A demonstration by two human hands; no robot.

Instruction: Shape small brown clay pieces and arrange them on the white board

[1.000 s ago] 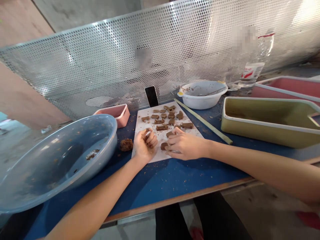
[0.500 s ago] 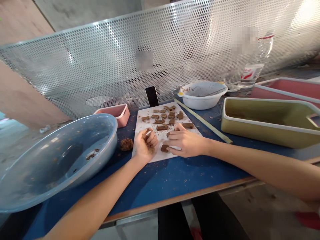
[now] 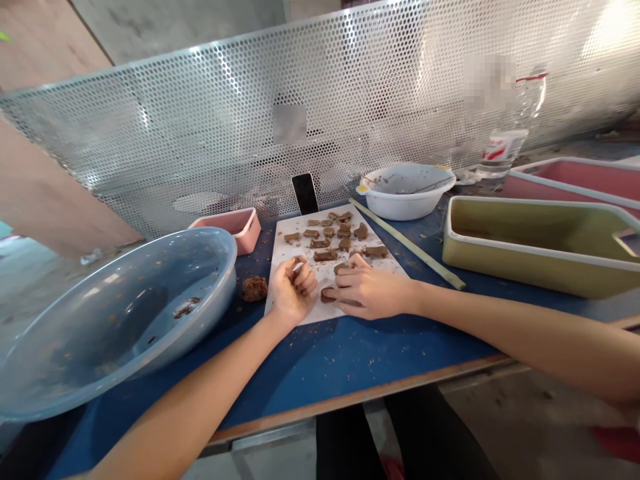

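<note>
My left hand [image 3: 294, 291] hovers at the left front of a white board [image 3: 284, 267], its fingers curled in; whatever they hold, if anything, is hidden. My right hand [image 3: 365, 290] is low over the board's front, with its fingertips on a small dark brown clay piece [image 3: 327, 295]. Another clay piece [image 3: 340, 268] lies close by, partly behind the right fingers. Farther back on the board are several small shaped clay pieces [image 3: 320, 244] among crumbs. A rough clay lump [image 3: 255, 289] rests on the blue table just left of the board.
A large blue basin [image 3: 210, 333] stands at the left, a pink box [image 3: 247, 233] behind it. A phone [image 3: 305, 193] leans on the perforated metal screen [image 3: 225, 133]. Rightward are a pale stick [image 3: 410, 245], a white basin [image 3: 400, 207], an olive bin [image 3: 525, 257] and a bottle [image 3: 505, 150].
My right hand has shifted slightly down, and its fingers now cover more of the clay piece, which sits a little farther left. The left hand stays curled in nearly the same place.
</note>
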